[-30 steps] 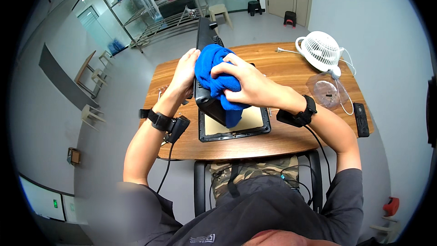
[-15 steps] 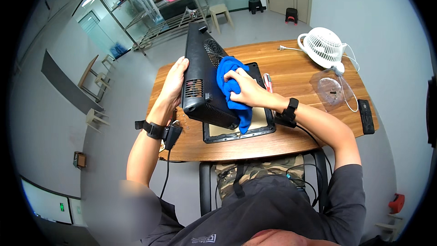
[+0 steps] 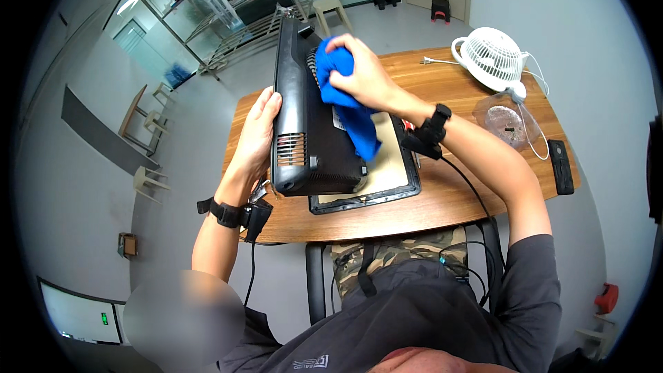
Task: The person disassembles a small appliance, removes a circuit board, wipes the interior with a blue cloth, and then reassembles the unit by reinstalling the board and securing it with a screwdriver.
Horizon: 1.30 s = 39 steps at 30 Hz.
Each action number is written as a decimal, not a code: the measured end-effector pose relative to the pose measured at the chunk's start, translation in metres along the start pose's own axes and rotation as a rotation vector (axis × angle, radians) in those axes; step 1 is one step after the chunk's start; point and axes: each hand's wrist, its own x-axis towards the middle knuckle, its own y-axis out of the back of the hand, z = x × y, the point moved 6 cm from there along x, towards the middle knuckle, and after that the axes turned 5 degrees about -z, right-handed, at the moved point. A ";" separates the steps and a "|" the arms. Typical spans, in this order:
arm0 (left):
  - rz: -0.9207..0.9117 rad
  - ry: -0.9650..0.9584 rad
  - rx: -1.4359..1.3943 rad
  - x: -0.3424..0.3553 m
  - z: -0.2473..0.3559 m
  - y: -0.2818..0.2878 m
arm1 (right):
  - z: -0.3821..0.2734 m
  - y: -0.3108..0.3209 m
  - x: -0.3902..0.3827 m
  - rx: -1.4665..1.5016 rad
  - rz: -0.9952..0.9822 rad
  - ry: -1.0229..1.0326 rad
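Note:
A black appliance housing (image 3: 324, 159), with slotted vents and small feet, stands tilted up on its edge over the table. My left hand (image 3: 258, 128) grips its left side, the thumb and part of the fingers hidden behind it. Bunched in my right hand (image 3: 362, 76) is a blue cloth (image 3: 356, 124), pressed against the housing's underside near the round vent grille, which it partly covers. Below lies a flat panel (image 3: 391, 179) with a black rim and beige inside, partly hidden by the housing. A red-handled tool is mostly hidden behind my right wrist.
The wooden table (image 3: 442, 193) carries a white fan part with a grille (image 3: 492, 55) and its cord at the far right. Near it lie a clear plastic bag (image 3: 504, 124) and a black oblong object (image 3: 560, 167). Small metal parts (image 3: 262, 190) sit by my left wrist.
My right hand and the blue cloth have moved up and away along the housing, toward its round grille. The housing has turned slightly, and my left hand keeps its hold.

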 end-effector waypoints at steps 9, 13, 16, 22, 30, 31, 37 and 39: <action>-0.050 0.009 0.030 -0.024 0.010 -0.001 | 0.013 0.022 0.047 -0.025 -0.033 -0.086; -0.056 0.007 0.023 -0.029 0.013 0.003 | 0.079 0.020 0.028 -0.186 -0.130 -0.108; -0.070 0.004 0.033 -0.027 0.009 0.008 | 0.095 0.012 0.007 -0.206 -0.201 -0.139; -0.069 -0.009 0.039 -0.024 0.006 0.017 | 0.079 -0.026 -0.043 -0.118 -0.289 -0.227; -0.020 0.001 0.090 -0.031 0.007 0.021 | 0.027 -0.016 -0.093 0.016 -0.394 -0.207; -0.025 0.001 0.082 -0.032 0.009 0.019 | 0.028 -0.013 -0.095 -0.012 -0.371 -0.193; -0.047 0.000 0.094 -0.038 0.014 0.009 | 0.053 0.023 -0.059 -0.138 0.078 -0.182; -0.059 -0.017 0.077 -0.040 0.012 0.007 | 0.051 0.032 -0.041 -0.123 0.194 -0.193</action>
